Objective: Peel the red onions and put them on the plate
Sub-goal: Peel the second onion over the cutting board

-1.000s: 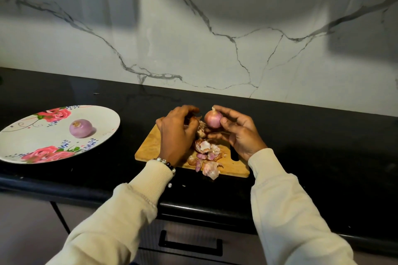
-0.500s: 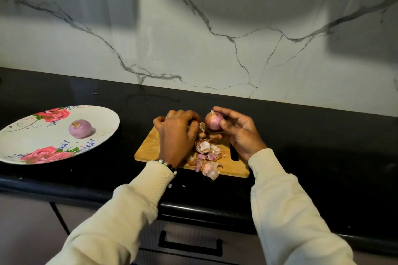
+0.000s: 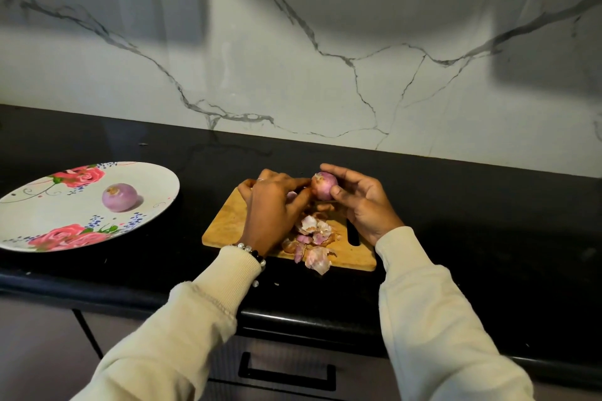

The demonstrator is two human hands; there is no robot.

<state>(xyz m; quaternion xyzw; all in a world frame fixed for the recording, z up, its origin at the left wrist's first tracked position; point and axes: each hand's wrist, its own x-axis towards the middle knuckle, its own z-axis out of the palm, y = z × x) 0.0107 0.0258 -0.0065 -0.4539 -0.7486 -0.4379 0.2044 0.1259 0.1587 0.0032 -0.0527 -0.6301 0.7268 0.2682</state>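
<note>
Red onion point(image 3: 323, 186) in right hand point(image 3: 361, 205) grip, left hand point(image 3: 273, 205) fingertips touching.

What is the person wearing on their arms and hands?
Both arms have long, soft cream sleeves with ribbed cuffs. The left hand has a thin ring on one finger, and a bracelet of white and dark beads on its wrist. The right hand is bare.

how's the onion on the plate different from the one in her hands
The onion on the plate lies alone and untouched on the floral plate; the onion in the hands is held above the cutting board, gripped by the right hand while the left hand works at it. The plate onion looks smooth, fully peeled; the held one looks patchier. Both are small, round and purple.
</note>
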